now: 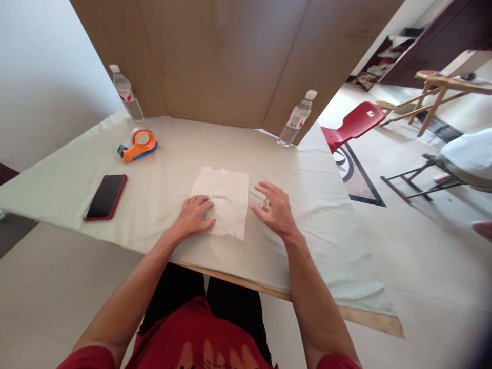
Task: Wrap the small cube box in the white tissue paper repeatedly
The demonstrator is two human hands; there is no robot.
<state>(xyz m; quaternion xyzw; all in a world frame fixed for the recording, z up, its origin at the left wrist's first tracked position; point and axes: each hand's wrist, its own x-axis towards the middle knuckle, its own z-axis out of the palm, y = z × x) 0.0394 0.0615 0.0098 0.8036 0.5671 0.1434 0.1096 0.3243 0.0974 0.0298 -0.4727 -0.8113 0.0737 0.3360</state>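
Observation:
A thin white sheet of tissue lies flat on the cloth-covered table in front of me, its edges ragged and its surface slightly creased. My left hand rests palm down on its left edge, thumb and fingers apart. Just off the right edge is my right hand, with the thumb and fingers spread. Within the curve of that hand shows a small shiny thing, too small to make out; I cannot tell whether the hand touches it.
An orange tape dispenser and a red-edged phone lie to the left. Water bottles stand at the back left and back right, by a tall cardboard panel. A red chair and a seated person are at the right.

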